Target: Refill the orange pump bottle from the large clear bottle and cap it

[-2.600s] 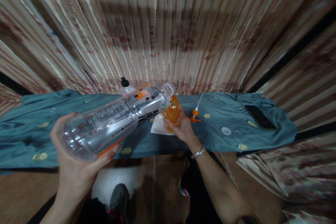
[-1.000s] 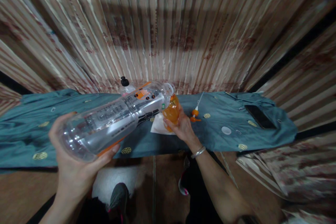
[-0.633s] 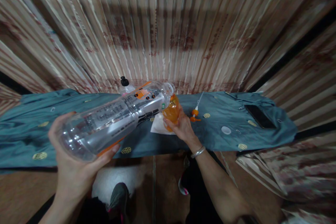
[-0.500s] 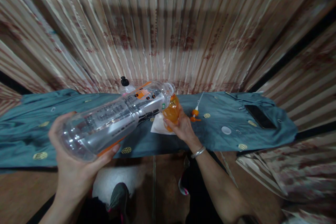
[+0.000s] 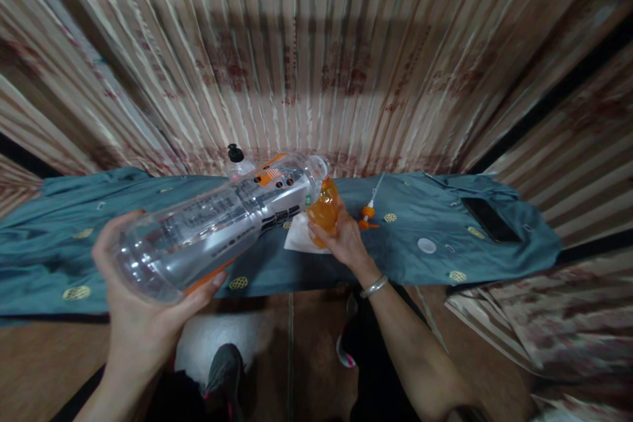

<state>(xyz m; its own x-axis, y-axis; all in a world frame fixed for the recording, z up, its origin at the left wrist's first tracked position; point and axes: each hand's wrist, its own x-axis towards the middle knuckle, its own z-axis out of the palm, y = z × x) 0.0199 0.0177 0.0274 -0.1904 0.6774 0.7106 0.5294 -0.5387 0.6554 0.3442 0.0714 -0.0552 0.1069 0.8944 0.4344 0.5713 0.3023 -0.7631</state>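
Note:
My left hand [image 5: 141, 313] is wrapped round the base of a large clear plastic bottle [image 5: 217, 224] with an orange and black label, held tilted nearly flat. Its open mouth meets the top of a small orange bottle [image 5: 324, 210]. My right hand [image 5: 343, 241] grips that small bottle from the side and holds it over a white napkin [image 5: 299, 237] on the blue cloth [image 5: 395, 237]. A silver bracelet [image 5: 373, 287] sits on my right wrist.
An orange pump head [image 5: 366, 216] with a white tube lies right of the small bottle. A white cap [image 5: 426, 246] and a black phone [image 5: 489, 219] lie further right. A black-capped bottle [image 5: 236, 159] stands behind. Striped curtains hang at the back.

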